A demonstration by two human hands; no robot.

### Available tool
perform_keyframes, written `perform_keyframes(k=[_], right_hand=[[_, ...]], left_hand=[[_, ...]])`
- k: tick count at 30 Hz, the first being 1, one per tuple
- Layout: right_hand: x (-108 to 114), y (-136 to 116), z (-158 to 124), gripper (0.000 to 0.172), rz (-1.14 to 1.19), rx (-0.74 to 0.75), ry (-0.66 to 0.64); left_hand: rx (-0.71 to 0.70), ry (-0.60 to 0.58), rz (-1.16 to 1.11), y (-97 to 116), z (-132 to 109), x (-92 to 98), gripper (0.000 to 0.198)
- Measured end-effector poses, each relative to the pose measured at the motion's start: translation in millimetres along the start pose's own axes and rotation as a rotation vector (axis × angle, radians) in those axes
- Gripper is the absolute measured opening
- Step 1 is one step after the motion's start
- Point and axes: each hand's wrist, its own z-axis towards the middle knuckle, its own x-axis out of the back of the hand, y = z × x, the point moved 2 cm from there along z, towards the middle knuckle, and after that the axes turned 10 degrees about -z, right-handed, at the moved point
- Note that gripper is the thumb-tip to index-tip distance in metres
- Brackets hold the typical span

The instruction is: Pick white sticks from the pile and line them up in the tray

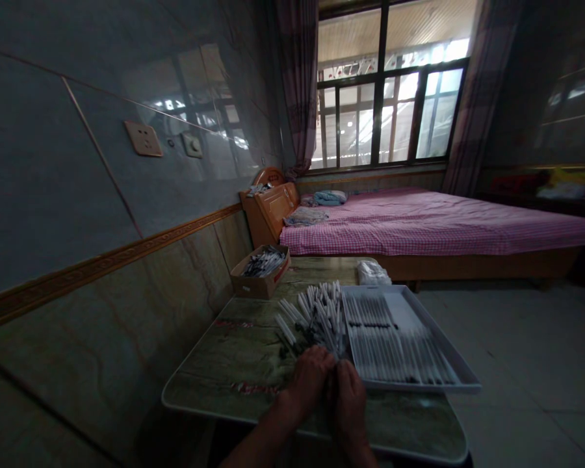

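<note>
My left hand [308, 378] and my right hand [347, 398] rest together on the green marbled table [234, 364], knuckles up and fingers curled at the near edge of a loose pile of white pens [316, 315]. Both hands look closed on something small between them, which I cannot make out in the dim light. Just right of my hands lies a white tray [461, 374] holding several pens laid side by side in a row.
A cardboard box [260, 273] of dark pen parts sits at the table's far left corner, a clear plastic bag [373, 273] at the far edge. The tiled wall runs along the left. A bed with a pink checked cover [433, 224] stands beyond, under the window.
</note>
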Motion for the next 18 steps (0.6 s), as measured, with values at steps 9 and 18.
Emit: perform_keyframes(k=[9,18], right_hand=[[4,-7,0,0.055,-0.184,0.091,0.008],[-7,-1,-5,0.044,-0.562,0.243,-0.279]], left_hand=[[0.228,0.645,-0.878,-28,-12,19.1,0.006],[0.645,1.146,-2.070,-83,-62,22.9,0.015]])
